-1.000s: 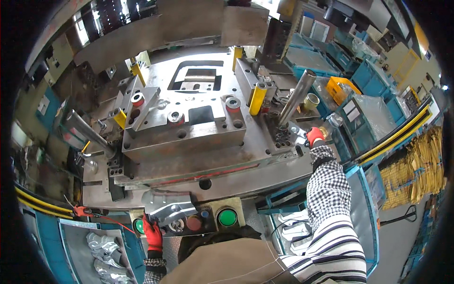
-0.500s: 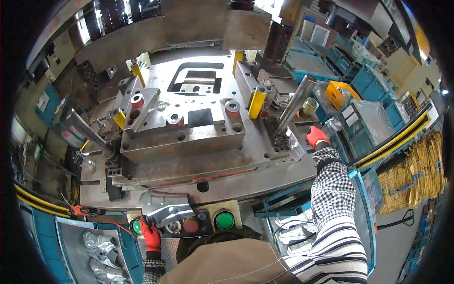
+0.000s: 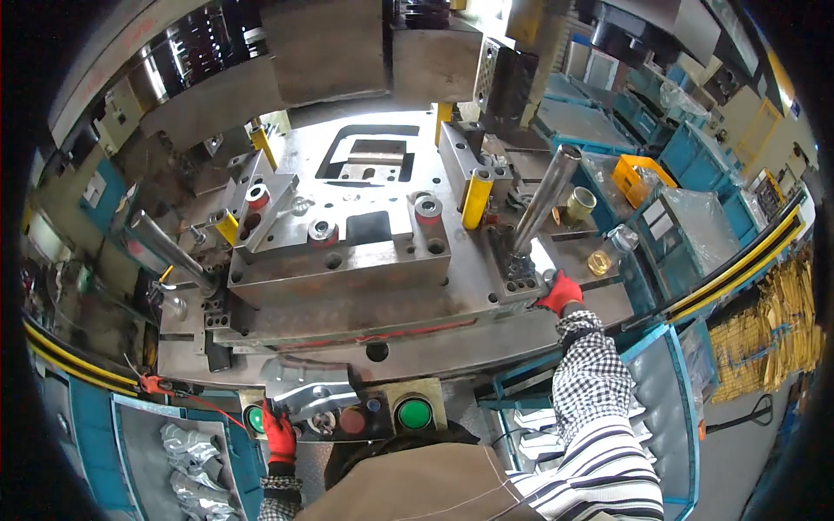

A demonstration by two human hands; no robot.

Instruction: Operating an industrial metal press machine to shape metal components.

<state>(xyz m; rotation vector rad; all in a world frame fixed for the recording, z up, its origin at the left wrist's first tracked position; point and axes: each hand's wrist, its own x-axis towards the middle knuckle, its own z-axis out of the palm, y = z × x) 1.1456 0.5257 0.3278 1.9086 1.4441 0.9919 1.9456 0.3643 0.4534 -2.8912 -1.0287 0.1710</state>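
Observation:
My left hand (image 3: 279,437), in a red glove, is closed on the near left edge of a grey stamped sheet-metal part (image 3: 306,391). This part lies tilted over the button panel (image 3: 382,424) and hides some of it. At the right front corner of the press die (image 3: 347,282), my right hand (image 3: 563,292), also red-gloved, has its fingers closed at the lower end of a narrow shiny metal part (image 3: 543,260). That part stands beside the right guide post (image 3: 546,198); the fingertips are partly hidden.
Blue bins with stamped parts stand at the lower left (image 3: 187,425) and lower right (image 3: 638,391). A clear jar (image 3: 622,239) and an open can (image 3: 580,204) sit right of the die. The press's upper block (image 3: 330,52) hangs above. Green buttons (image 3: 413,414) face me.
My right hand has moved left and nearer to me, from beside the jar to the shiny part. The left hand keeps hold of its stamped part. The view has shifted slightly.

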